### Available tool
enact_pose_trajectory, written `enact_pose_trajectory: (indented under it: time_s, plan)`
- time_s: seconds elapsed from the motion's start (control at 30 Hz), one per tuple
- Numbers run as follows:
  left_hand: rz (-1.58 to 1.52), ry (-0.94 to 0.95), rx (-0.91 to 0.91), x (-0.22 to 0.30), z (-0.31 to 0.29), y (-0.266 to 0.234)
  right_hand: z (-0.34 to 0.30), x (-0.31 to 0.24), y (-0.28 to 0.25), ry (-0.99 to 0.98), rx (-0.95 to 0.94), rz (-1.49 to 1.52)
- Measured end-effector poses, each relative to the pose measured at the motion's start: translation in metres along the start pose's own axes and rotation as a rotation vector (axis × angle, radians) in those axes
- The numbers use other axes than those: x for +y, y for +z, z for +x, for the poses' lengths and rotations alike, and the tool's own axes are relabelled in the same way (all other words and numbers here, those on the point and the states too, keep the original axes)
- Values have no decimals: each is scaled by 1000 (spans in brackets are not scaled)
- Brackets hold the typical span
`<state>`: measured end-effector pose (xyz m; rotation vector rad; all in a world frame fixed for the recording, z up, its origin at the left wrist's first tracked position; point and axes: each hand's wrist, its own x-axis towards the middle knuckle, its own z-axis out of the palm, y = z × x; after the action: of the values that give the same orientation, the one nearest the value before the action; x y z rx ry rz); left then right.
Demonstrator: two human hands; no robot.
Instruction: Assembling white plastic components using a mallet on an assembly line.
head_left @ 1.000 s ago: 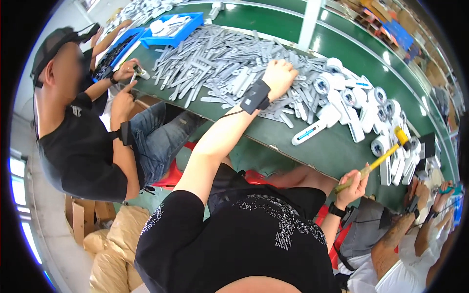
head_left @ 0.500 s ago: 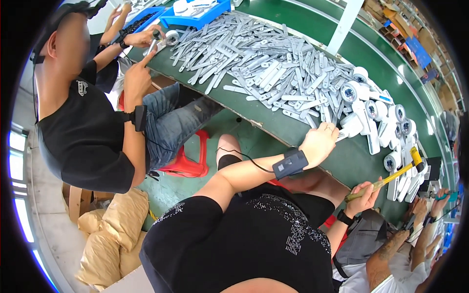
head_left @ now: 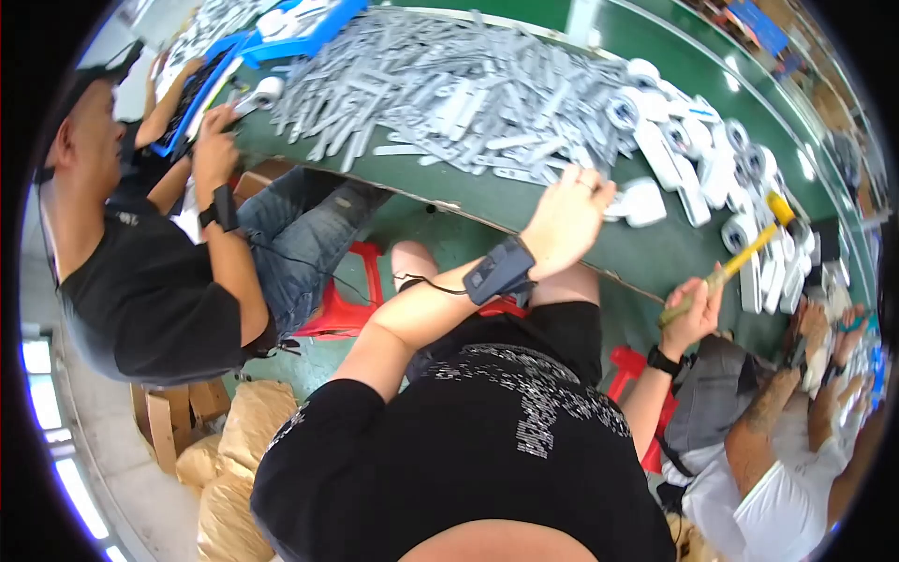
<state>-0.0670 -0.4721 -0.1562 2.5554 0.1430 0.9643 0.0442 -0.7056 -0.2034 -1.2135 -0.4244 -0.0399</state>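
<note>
My right hand (head_left: pixel 690 314) is wrapped round the handle of a yellow hammer (head_left: pixel 749 250), whose head is raised over the white parts at the right of the bench. Near the bench's front edge, my left hand (head_left: pixel 567 220) has its fingers closed on the narrow end of a white plastic part with a broad rounded head (head_left: pixel 641 202). The fingertips are partly hidden by the back of the hand. Just beyond lies a large heap of flat grey-white strips (head_left: pixel 440 94).
A pile of white round-headed parts (head_left: pixel 670 155) lies at the right of the green bench (head_left: pixel 449 183). Blue trays (head_left: pixel 304 33) stand far left. A co-worker (head_left: pixel 159 272) sits at my left, others at my right. Brown sacks (head_left: pixel 248 440) and a red stool (head_left: pixel 346 304) are below.
The view has shifted, so the bench and heap sit higher and further left. My left hand has drawn the white part nearer the bench edge, away from the pile. The hammer stays raised.
</note>
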Motion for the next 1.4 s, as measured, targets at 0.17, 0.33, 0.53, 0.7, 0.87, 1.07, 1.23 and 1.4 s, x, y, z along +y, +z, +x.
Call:
enact_pose_trajectory:
  time_s: [0.17,0.33,0.53,0.7,0.87,1.07,1.23,1.4]
  plan:
    - [-25,21,55,1,0,1,0,3,6,-6,-28,-54]
    - [-1,-10,23,7,-2,5,-2,-2,4,12,-70,-3]
    - [8,2,-3,7,-1,-1,-5,-7,-1,69,-114,72]
    - [-46,-8,-70,4,1,-5,-17,-19,-1,156,-173,-5]
    - [-19,1,-87,1,0,-4,-37,-46,1,368,-404,-248]
    - [-126,5,-101,-7,0,-7,-37,-68,10,358,-563,-485]
    - [-36,13,-34,-8,0,-4,-37,-70,12,370,-569,-529]
    - [-299,-158,36,-13,-1,3,-28,-88,17,430,-603,-547]
